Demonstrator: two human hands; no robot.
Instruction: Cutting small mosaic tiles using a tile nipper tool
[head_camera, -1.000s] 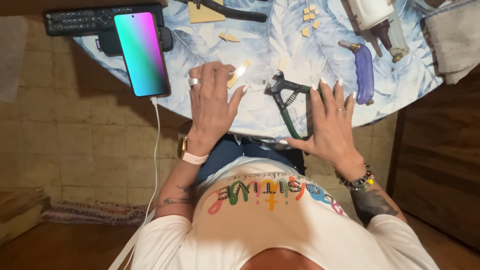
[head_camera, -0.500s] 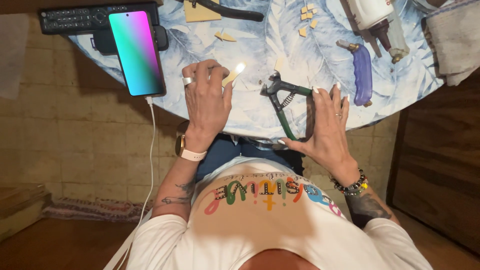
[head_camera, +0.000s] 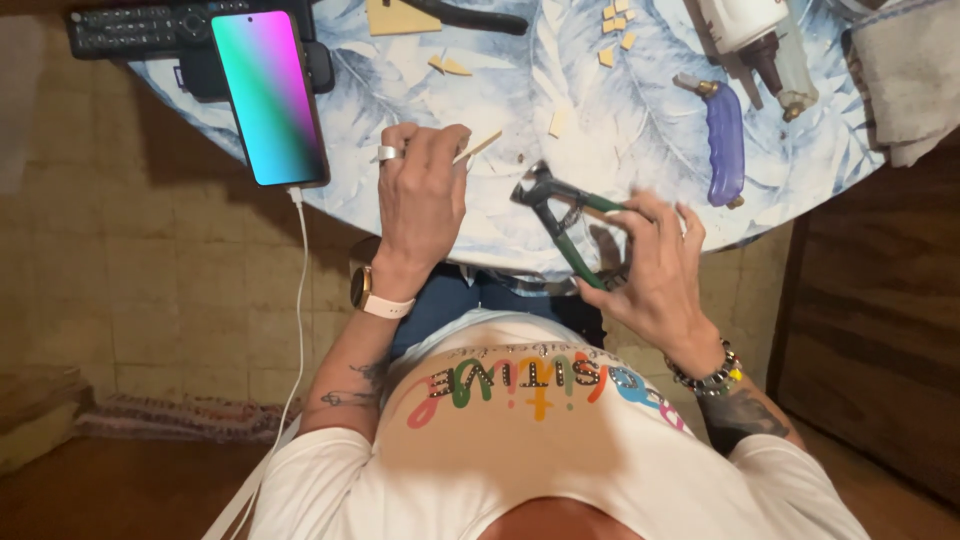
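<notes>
My left hand (head_camera: 420, 195) rests on the near part of the round table with the blue leaf-print cloth (head_camera: 640, 110) and pinches a thin pale wooden strip (head_camera: 482, 146) that pokes out past its fingers. To its right, my right hand (head_camera: 655, 255) closes around the green handles of a pair of nippers (head_camera: 558, 212), whose dark jaws point toward the strip. The two hands are a short gap apart near the table's front edge.
A phone (head_camera: 270, 95) with a bright coloured screen lies at the table's left on a white cable (head_camera: 300, 300), beside a black remote (head_camera: 140, 25). Small wooden pieces (head_camera: 612, 22), a purple-handled tool (head_camera: 724, 140), a glue bottle (head_camera: 745, 20) and a grey cloth (head_camera: 905, 80) lie farther back.
My right hand went from lying flat beside the nippers to gripping their handles. My left hand curled and picked up the wooden strip between its fingers.
</notes>
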